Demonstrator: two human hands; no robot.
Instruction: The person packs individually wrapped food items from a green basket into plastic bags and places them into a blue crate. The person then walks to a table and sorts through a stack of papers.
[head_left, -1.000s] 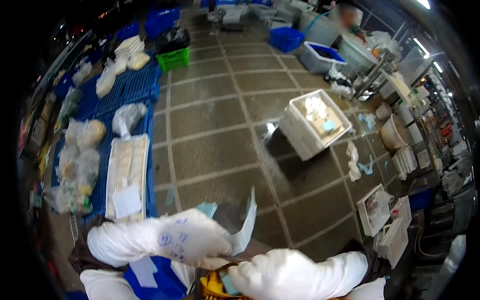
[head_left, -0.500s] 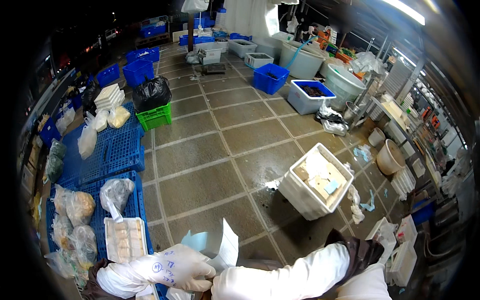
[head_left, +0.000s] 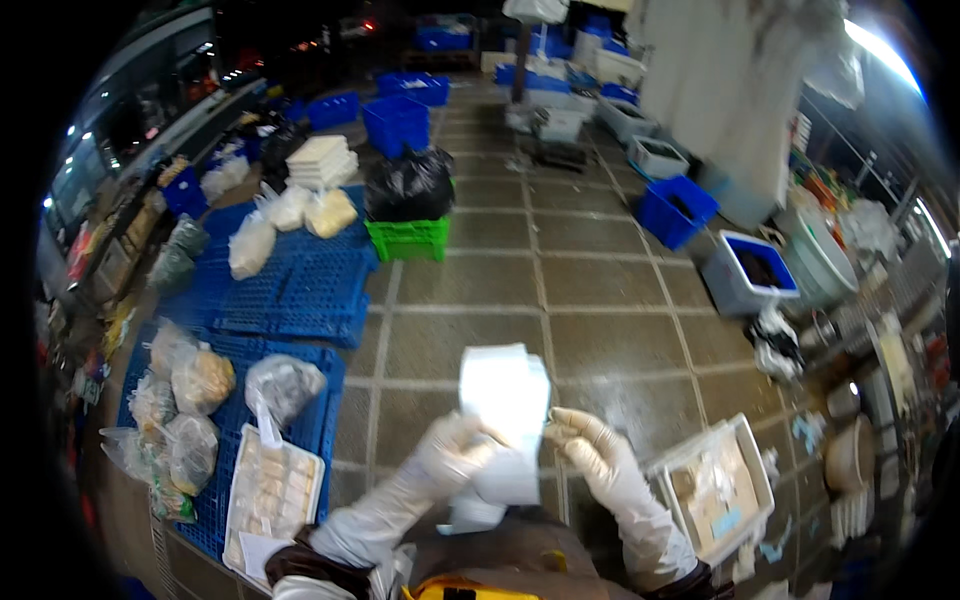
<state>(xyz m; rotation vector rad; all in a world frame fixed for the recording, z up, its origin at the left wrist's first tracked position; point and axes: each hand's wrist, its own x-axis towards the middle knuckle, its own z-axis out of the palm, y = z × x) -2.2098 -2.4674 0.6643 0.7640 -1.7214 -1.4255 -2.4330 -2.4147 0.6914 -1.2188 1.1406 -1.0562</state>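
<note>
Several white and pale blue paper sheets (head_left: 500,385) stand upright in front of me, with glare washing out their faces. My left hand (head_left: 456,450), in a white glove, is closed on their left side. At their right edge, the bent fingers of my gloved right hand (head_left: 590,440) pinch the rim of the sheets; the exact grip is slightly blurred. Lower parts of the sheets hang between my hands, over my dark apron (head_left: 545,535).
Blue pallets (head_left: 290,290) on the left carry filled plastic bags (head_left: 200,380) and a white tray of packed food (head_left: 285,480). A black bag sits in a green crate (head_left: 408,238) ahead. Close on my right stands a white box (head_left: 755,450); blue tubs (head_left: 675,212) stand farther off.
My view has swung left, so the white box now appears lower right. The sheets have come up, spread out in front of me, and my hands have moved to either side of them.
</note>
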